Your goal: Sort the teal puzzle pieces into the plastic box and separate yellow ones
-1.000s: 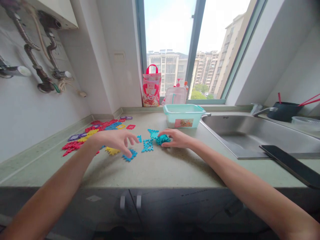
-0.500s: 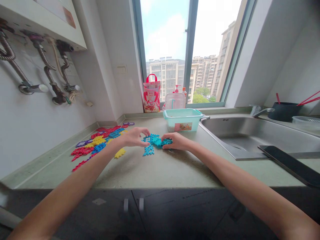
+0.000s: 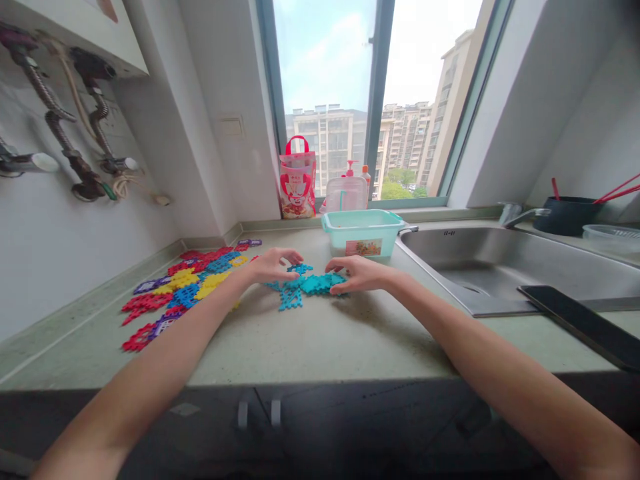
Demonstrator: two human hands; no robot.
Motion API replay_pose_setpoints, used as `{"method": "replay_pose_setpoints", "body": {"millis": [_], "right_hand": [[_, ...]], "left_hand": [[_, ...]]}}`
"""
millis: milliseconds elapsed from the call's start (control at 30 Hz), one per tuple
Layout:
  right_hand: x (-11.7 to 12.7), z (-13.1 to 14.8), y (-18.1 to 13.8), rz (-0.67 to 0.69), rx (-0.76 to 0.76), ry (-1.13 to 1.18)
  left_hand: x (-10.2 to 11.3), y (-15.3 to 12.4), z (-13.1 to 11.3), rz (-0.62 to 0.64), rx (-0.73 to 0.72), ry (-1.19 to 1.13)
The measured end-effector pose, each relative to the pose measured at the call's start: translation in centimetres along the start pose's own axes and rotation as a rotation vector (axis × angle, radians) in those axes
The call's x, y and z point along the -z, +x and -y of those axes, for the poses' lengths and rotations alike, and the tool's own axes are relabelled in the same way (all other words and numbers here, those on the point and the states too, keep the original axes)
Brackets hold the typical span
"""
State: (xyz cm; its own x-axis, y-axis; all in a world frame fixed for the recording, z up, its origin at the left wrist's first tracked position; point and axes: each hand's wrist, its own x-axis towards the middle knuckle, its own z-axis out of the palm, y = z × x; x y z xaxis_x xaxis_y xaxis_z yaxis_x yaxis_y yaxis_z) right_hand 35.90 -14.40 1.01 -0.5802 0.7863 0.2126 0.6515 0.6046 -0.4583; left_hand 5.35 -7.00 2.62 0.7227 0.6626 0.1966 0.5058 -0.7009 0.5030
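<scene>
Dark cabinet doors (image 3: 195, 427) along the bottom edge, two pale handles (image 3: 275, 413) at lower centre; pale green stone countertop (image 3: 360, 347) above. Mid-frame, nearest piece: flat, openwork blue-turquoise plastic tile (image 3: 291, 297) with toothed edges, lying just left of a bright turquoise clump of toothed plastic pieces (image 3: 318, 285). Clump sits at frame centre, long axis roughly left-right, reaching out leftward from the right hand (image 3: 361, 272). Right hand is the nearer one: thumb on the near side, fingers on the far side, partly curled round the clump's right end, gap about as wide as the clump. Left hand (image 3: 273, 267) is left of centre, short of the clump's free left end; thumb and fingers parted beside a small blue toothed plastic piece (image 3: 301, 269) behind the clump. Can't tell whether it pinches that piece or only hovers. Left of frame: spread-out pile of red, yellow, blue and purple toothed plastic pieces (image 3: 184, 295), partly behind the left forearm. Right side: flat black slab, probably a phone (image 3: 575, 323), over the edge of a stainless steel sink (image 3: 450, 263). Farther, upper centre: mint-green plastic tub (image 3: 340, 240), then red-and-pink handled bag (image 3: 299, 187) by the window.
</scene>
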Motion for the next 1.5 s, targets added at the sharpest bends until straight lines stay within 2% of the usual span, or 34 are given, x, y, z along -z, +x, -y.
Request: {"method": "replay_pose_setpoints", "body": {"millis": [167, 300, 467, 567, 667, 800, 900, 1000, 1267, 1400, 1500], "right_hand": [[-1.0, 0.1, 0.4, -0.036, 0.055, 0.008], [-1.0, 0.0, 0.5, -0.077, 0.090, -0.047], [0.6, 0.0, -0.1, -0.125, 0.106, -0.193], [1.3, 0.1, -0.3, -0.218, 0.039, -0.306], [1.8, 0.2, -0.4, -0.262, 0.006, -0.277], [2.4, 0.1, -0.5, -0.102, -0.044, -0.170], [2.7, -0.3, -0.7, 0.029, -0.109, -0.109], [2.7, -0.8, -0.7, 0.083, -0.144, -0.068], [1.7, -2.1, -0.2, 0.082, -0.133, 0.039], [1.5, -2.1, -0.2, 0.092, -0.139, 0.042], [2.0, -2.1, -0.4, 0.028, -0.154, -0.051]], "left_hand": [[0.6, -0.3, 1.3, 0.156, 0.051, 0.009], [0.5, -0.5, 1.7, 0.150, 0.057, -0.046], [0.7, -0.6, 1.7, 0.202, 0.063, -0.091], [0.6, -0.6, 1.9, 0.154, 0.057, -0.066], [0.1, -0.4, 1.6, 0.063, 0.036, -0.019], [-1.1, -0.2, -0.1, -0.016, -0.083, -0.015], [-2.2, 0.0, -1.4, 0.041, -0.159, -0.037], [-2.7, 0.1, -2.0, 0.092, -0.174, -0.021], [-3.0, 0.3, -1.5, 0.103, -0.074, -0.051], [-3.5, 0.4, -2.0, 0.020, -0.080, -0.017], [-4.0, 0.5, -3.2, -0.080, -0.069, 0.024]]}}
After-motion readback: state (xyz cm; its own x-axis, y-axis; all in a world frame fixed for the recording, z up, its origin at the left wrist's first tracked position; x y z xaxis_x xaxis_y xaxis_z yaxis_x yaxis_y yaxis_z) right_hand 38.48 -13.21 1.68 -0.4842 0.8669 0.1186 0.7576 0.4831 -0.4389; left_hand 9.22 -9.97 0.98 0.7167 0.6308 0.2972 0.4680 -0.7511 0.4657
